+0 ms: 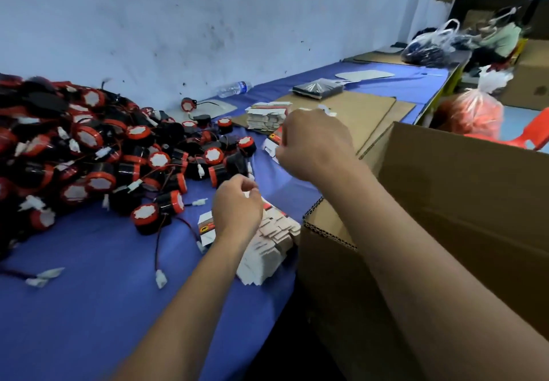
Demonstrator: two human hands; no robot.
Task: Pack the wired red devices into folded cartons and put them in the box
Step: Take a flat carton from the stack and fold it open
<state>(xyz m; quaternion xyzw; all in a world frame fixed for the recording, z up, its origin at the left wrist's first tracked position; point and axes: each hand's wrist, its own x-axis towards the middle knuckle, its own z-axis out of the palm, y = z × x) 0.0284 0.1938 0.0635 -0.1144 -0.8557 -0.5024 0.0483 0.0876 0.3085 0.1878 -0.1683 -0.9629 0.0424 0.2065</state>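
Observation:
A big pile of red-and-black wired devices (89, 158) covers the left of the blue table (104, 291). A slanting stack of flat white cartons (267, 250) lies at the table's near right edge. My left hand (236, 205) hovers over that stack with fingers curled, and a bit of white card shows between thumb and forefinger. My right hand (315, 146) is raised farther back and grips a flat white-and-red carton (271, 144) at its fingertips. The open cardboard box (445, 202) stands to the right, under my right forearm.
A second carton stack (267, 116) sits behind my right hand, beside brown cardboard sheets (365, 113). A water bottle (234, 88) and a black packet (318, 88) lie near the wall. Plastic bags (472, 113) and a seated person (502, 36) are at far right.

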